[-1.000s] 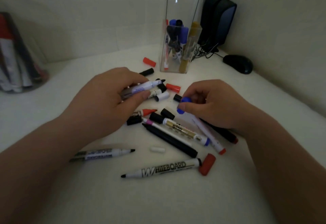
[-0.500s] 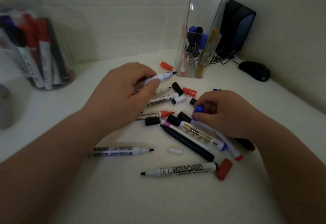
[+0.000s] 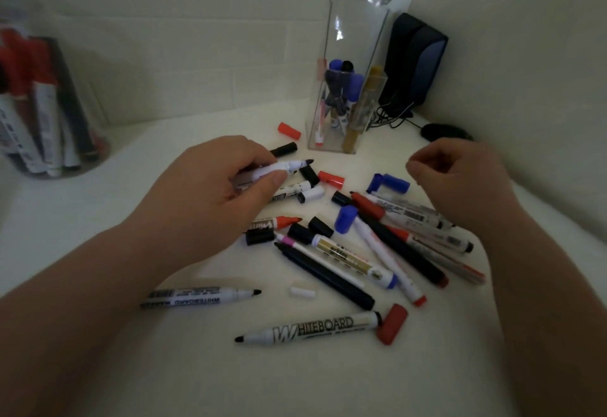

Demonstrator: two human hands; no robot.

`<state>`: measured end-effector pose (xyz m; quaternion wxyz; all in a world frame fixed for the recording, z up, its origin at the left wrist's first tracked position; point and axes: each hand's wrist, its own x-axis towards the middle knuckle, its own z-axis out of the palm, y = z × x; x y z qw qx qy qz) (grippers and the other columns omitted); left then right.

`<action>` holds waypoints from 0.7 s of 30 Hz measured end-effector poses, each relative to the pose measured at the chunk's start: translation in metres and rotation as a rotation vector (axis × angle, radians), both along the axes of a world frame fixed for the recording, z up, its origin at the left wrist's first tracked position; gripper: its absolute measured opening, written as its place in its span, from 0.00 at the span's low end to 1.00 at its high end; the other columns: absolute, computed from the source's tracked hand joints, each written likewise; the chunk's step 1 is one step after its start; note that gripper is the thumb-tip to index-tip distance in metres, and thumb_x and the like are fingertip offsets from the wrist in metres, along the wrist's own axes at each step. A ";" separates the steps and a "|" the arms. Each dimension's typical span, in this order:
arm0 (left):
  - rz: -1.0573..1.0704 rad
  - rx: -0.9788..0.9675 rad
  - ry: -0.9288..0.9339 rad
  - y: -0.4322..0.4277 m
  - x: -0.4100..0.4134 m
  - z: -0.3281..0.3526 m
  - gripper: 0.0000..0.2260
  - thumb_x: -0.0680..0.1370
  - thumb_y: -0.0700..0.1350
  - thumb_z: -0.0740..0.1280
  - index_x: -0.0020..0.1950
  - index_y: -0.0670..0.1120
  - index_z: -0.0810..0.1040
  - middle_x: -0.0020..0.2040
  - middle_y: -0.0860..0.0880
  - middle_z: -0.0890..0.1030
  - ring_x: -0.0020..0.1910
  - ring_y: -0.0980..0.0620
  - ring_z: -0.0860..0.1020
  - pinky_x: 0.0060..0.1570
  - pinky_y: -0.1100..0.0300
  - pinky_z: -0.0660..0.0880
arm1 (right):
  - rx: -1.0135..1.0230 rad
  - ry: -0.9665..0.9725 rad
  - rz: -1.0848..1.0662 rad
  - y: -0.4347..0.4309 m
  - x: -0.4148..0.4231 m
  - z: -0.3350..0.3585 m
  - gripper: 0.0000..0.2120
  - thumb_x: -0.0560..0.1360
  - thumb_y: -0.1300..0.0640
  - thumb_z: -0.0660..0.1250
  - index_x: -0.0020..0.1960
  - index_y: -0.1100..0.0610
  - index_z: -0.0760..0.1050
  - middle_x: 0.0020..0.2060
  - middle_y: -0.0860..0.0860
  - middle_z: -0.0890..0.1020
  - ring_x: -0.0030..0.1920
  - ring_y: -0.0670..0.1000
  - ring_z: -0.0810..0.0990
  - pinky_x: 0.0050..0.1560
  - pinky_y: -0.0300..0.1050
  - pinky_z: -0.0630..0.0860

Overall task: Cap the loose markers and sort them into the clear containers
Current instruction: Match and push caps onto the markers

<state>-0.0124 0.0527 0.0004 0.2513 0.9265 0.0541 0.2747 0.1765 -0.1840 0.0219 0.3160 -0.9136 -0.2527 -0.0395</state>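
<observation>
Lifted off the pile since half a second ago, the right hand (image 3: 460,183) now hangs above the table (image 3: 328,384). Its fingers (image 3: 423,167) are loosely curled, thumb and forefinger tips close together, with nothing to be seen between them. The blue-capped marker (image 3: 345,218) it was bent over lies free in the heap, blue cap toward the wall. The left hand (image 3: 213,193) has kept its hold: thumb and fingers pinch the white barrel of an uncapped marker (image 3: 285,166), its dark tip bare and pointing right (toward the other hand). Around both hands the loose markers are strewn across each other. Among them are scattered caps, such as a blue cap (image 3: 391,183) just below the right fingers and a red cap (image 3: 392,324) touching the end of the WHITEBOARD marker (image 3: 312,331) nearest the person. Farther back the tall clear container (image 3: 348,39) stands upright, holding several markers. The round clear container (image 3: 49,104), blurred at far left, holds more. A black speaker (image 3: 417,58) and a dark mouse (image 3: 443,132) sit in the corner.
</observation>
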 end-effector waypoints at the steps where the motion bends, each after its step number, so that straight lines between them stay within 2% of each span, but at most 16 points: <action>1: -0.006 0.005 0.002 -0.001 0.000 0.000 0.08 0.80 0.54 0.64 0.52 0.53 0.80 0.41 0.60 0.77 0.46 0.63 0.75 0.42 0.75 0.66 | -0.027 -0.001 0.000 0.000 0.002 -0.003 0.02 0.78 0.54 0.70 0.48 0.47 0.78 0.41 0.44 0.81 0.43 0.44 0.79 0.42 0.37 0.74; 4: -0.016 -0.009 0.027 -0.003 0.000 0.001 0.08 0.79 0.56 0.63 0.52 0.56 0.78 0.42 0.62 0.77 0.48 0.66 0.74 0.43 0.76 0.66 | -0.045 -0.026 0.048 0.002 -0.001 -0.003 0.05 0.77 0.54 0.70 0.46 0.44 0.77 0.41 0.41 0.81 0.42 0.41 0.79 0.43 0.36 0.76; 7: -0.019 -0.020 0.046 -0.004 0.000 0.001 0.06 0.78 0.58 0.62 0.49 0.58 0.74 0.41 0.61 0.76 0.48 0.65 0.74 0.41 0.75 0.66 | -0.109 0.052 0.266 0.004 -0.021 0.008 0.03 0.74 0.51 0.72 0.43 0.45 0.78 0.36 0.42 0.81 0.38 0.40 0.79 0.40 0.34 0.73; 9: -0.005 -0.008 0.071 -0.004 -0.001 -0.001 0.09 0.78 0.58 0.64 0.45 0.54 0.76 0.36 0.57 0.76 0.42 0.60 0.74 0.37 0.69 0.67 | -0.243 0.163 0.416 0.007 -0.041 0.016 0.06 0.72 0.45 0.72 0.41 0.46 0.79 0.34 0.42 0.81 0.36 0.40 0.78 0.37 0.34 0.73; 12: -0.008 0.001 0.109 -0.003 -0.001 -0.004 0.11 0.78 0.56 0.66 0.39 0.52 0.76 0.32 0.53 0.76 0.36 0.56 0.75 0.36 0.59 0.70 | -0.530 0.154 0.501 0.014 -0.061 0.021 0.11 0.71 0.38 0.71 0.42 0.45 0.79 0.34 0.42 0.79 0.36 0.41 0.77 0.34 0.34 0.71; 14: -0.061 -0.004 0.132 -0.004 0.000 -0.005 0.15 0.79 0.56 0.64 0.34 0.54 0.72 0.32 0.53 0.75 0.34 0.56 0.75 0.37 0.54 0.73 | -0.696 0.120 0.503 0.021 -0.071 0.019 0.11 0.73 0.37 0.68 0.45 0.44 0.78 0.35 0.43 0.78 0.36 0.41 0.76 0.37 0.34 0.70; 16: -0.126 -0.009 0.145 -0.006 0.001 -0.006 0.16 0.79 0.54 0.64 0.32 0.56 0.67 0.32 0.54 0.73 0.34 0.56 0.74 0.36 0.53 0.73 | -0.789 0.088 0.499 0.028 -0.074 0.013 0.13 0.76 0.37 0.66 0.49 0.45 0.80 0.39 0.43 0.79 0.40 0.42 0.77 0.42 0.36 0.74; 19: -0.142 -0.018 0.153 -0.007 0.004 -0.010 0.16 0.78 0.55 0.62 0.32 0.55 0.67 0.32 0.53 0.72 0.35 0.54 0.73 0.36 0.55 0.71 | -0.791 0.047 0.506 0.034 -0.074 0.006 0.12 0.77 0.40 0.65 0.48 0.47 0.80 0.39 0.45 0.80 0.40 0.44 0.78 0.47 0.42 0.79; 21: -0.137 -0.042 0.160 -0.006 0.005 -0.011 0.15 0.80 0.57 0.61 0.36 0.54 0.72 0.35 0.53 0.73 0.37 0.55 0.74 0.38 0.58 0.71 | -0.698 0.035 0.502 0.031 -0.074 0.011 0.10 0.76 0.42 0.66 0.42 0.47 0.78 0.33 0.45 0.78 0.35 0.42 0.76 0.41 0.39 0.77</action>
